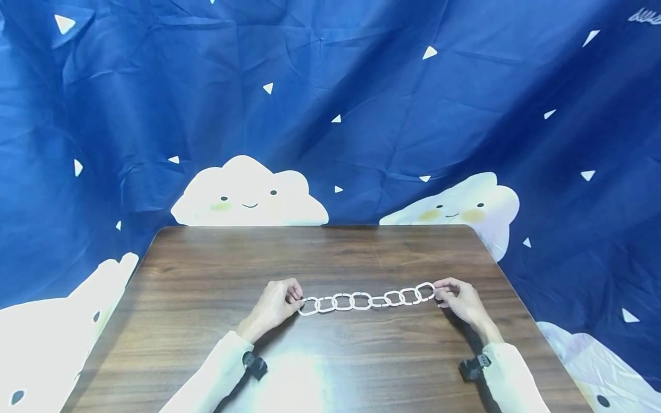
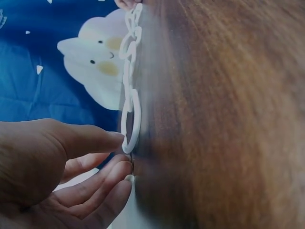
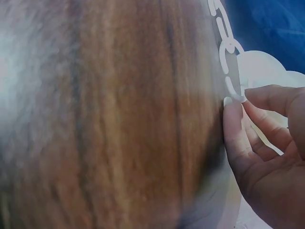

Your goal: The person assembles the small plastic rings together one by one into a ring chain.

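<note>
A chain of several white oval links [image 1: 353, 302] stretches from side to side over the wooden table in the head view, sagging slightly. At its left end my left hand [image 1: 273, 301] pinches the last link; in the left wrist view the thumb lies against this end link [image 2: 137, 119], with the other fingers below. My right hand [image 1: 463, 301] pinches the opposite end link between thumb and fingertips. Small gaps show in the sides of some links, as in the link [image 3: 223, 57] near the right hand. One link near the middle appears edge-on.
The brown wooden table [image 1: 361, 355] has rounded far corners and a bright glare near its front. Behind it hangs a blue curtain [image 1: 289, 126] printed with white clouds and triangles. A small black camera [image 1: 255, 365] is strapped to the left wrist, another [image 1: 472, 367] to the right.
</note>
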